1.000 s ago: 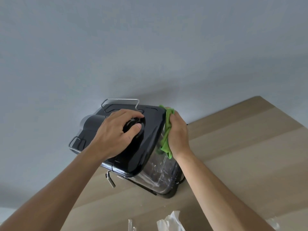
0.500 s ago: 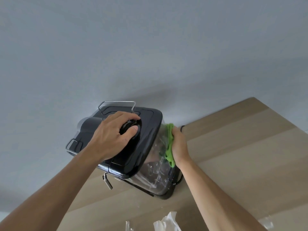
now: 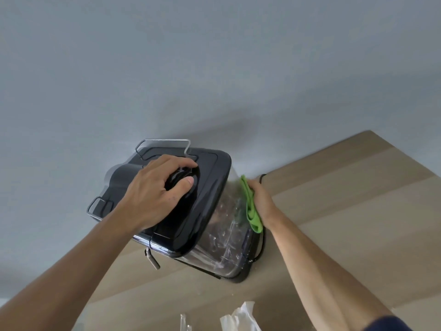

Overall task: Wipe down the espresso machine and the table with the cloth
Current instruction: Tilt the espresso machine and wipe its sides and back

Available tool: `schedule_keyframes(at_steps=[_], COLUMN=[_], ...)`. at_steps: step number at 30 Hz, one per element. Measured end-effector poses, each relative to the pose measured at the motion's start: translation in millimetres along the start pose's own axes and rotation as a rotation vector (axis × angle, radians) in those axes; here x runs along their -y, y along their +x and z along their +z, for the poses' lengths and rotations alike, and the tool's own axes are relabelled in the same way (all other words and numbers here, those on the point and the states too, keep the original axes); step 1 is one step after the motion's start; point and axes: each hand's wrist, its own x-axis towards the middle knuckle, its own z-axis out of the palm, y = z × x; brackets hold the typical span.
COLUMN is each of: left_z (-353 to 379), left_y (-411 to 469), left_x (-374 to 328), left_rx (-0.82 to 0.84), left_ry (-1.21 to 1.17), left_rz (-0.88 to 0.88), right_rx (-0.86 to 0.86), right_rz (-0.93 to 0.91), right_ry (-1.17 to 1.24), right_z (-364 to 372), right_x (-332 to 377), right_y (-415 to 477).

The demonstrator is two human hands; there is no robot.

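1. Black gloss top of the espresso machine (image 3: 205, 187), head view: the machine stands on the wooden table (image 3: 346, 211) against a grey wall (image 3: 214, 56), with a wire rail (image 3: 164, 145) along its far top edge.
2. Left hand (image 3: 155, 194): arm reaches in from the lower left, palm down on the machine's top, fingers curled over a round black knob (image 3: 183, 180), thumb pressed to its near side; the hand is closed around the knob.
3. Right hand (image 3: 261, 199): arm enters from the lower right, hand turned on edge, fingers flat and pressed together, clamping the green cloth (image 3: 250, 209) against the machine's clear right side panel (image 3: 226, 235).
4. Cloth: folded, hanging between palm and panel, its lower end near the machine's rear corner.
5. Black cord (image 3: 262, 177) shows just behind the right hand.
6. White crumpled plastic (image 3: 241, 316) lies at the table's near edge, well apart from the machine.
7. Change against the earlier frames: one second ago the cloth sat at the top right rim of the lid; it has since travelled down the side panel, the right hand lower and nearer the table. The left hand stays on the knob in the same pose.
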Motion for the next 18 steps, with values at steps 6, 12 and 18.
schedule_keyframes(at_steps=[6,12,18], left_z=[0,1,0], left_y=[-1,-1,0], left_x=[0,0,0], left_rx=[0.003,-0.005,-0.001], left_ry=[0.011,0.014,0.020], left_rz=[0.005,0.006,0.004], right_rx=[-0.029,-0.138,-0.132], right_rz=[0.059,-0.369,-0.111], right_ry=[-0.227,-0.163,-0.027], right_z=[-7,39,13], right_x=[-14,71,-6], right_y=[-7,-18,-17])
